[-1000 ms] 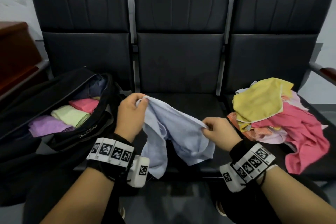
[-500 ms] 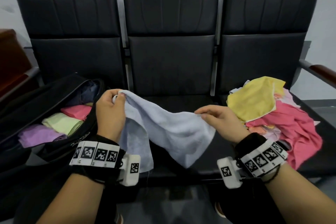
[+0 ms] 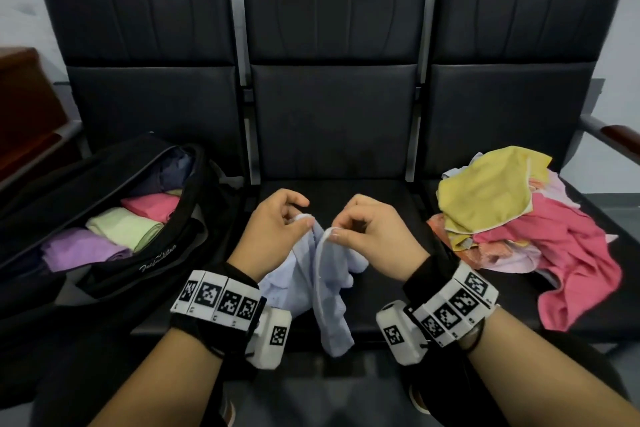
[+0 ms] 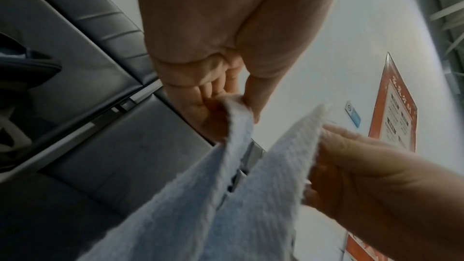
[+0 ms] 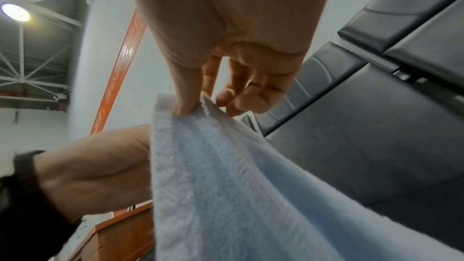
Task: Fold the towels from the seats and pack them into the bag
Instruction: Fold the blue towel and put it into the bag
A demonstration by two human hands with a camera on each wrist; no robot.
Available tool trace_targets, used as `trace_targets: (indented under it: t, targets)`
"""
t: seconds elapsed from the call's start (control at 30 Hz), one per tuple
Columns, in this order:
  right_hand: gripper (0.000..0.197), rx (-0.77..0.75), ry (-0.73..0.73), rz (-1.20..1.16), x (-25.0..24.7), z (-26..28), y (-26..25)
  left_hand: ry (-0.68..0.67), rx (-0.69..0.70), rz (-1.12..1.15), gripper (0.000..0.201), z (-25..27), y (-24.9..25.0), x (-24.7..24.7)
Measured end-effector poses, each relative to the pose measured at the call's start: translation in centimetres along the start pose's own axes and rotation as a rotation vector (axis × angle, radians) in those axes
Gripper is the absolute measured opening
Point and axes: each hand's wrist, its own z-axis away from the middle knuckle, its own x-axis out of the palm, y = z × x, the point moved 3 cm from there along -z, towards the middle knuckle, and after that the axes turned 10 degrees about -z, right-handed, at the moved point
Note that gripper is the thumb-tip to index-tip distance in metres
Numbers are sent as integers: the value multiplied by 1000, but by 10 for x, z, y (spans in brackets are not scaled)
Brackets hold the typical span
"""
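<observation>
Over black seats (image 3: pixel 332 204), both hands pinch a towel (image 3: pixel 329 288).

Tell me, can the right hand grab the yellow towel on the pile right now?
Probably not yet. The right hand is busy pinching a corner of the light blue towel, which the left hand pinches too. Nothing blocks the way to the yellow towel; it would just need to let go first.

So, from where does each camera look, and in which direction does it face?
Head: looks down at the seats, the bag, both hands and forearms.
Left wrist: looks along the left hand at the blue towel.
Right wrist: looks along the right hand, ceiling behind.
All views share the towel and both hands.
</observation>
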Motion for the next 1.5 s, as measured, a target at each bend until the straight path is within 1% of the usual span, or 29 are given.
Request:
trace_targets:
  t: [0.07, 0.17, 0.27, 0.43, 0.5, 0.57, 0.67, 0.83, 0.9, 0.97, 1.0, 1.13, 1.17, 1.27, 1.37, 1.43, 1.5]
  targets:
    - [11, -35, -10, -13, 9, -1, -3, 7, -3, 52, 24, 4, 2, -1]
    - [15, 17, -26, 3, 19, -2, -4, -16, 50, 75, 20, 9, 8, -3]
    - [16, 18, 12, 29, 21, -3, -4, -47, 77, 88, 14, 13, 14, -8]
    - [16, 14, 68, 65, 22, -4, -3, -151, 119, 67, 12, 20, 22, -15]
    - [17, 23, 76, 94, 22, -5, -2, -185, 135, 50, 14, 23, 25, -15]
    - [16, 35, 80, 125, 22, -4, -2, -217, 139, 35, 20, 25, 26, -15]
    - [14, 50, 85, 122, 23, -3, -3, -218, 146, -3, 24, 26, 26, -15]
    - [12, 40, 26, 64, 26, -4, -9, -83, 209, -139, 13, 25, 25, -16]
    - [9, 40, -35, 22, 25, -2, -6, -24, 218, -159, 15, 24, 23, -18]
    - [3, 50, -96, 52, 21, 1, 3, 49, 235, -176, 21, 23, 22, -22]
    - [5, 60, -122, 96, 18, 3, 11, 94, 245, -175, 23, 23, 22, -25]
    - [26, 163, -222, 360, 4, 15, 56, 303, 274, -85, 29, 21, 25, -42]
    - [28, 178, -255, 440, 2, 19, 67, 348, 274, -66, 29, 20, 27, -47]
    - [24, 180, -343, 660, -4, 30, 93, 450, 289, -33, 28, 18, 31, -61]
    - [27, 173, -414, 791, -13, 37, 106, 514, 277, -46, 27, 14, 28, -76]
    - [30, 131, -399, 818, -21, 36, 105, 552, 250, -64, 24, 11, 23, -86]
    - [26, 84, -333, 815, -33, 31, 99, 588, 236, -94, 22, 8, 16, -96]
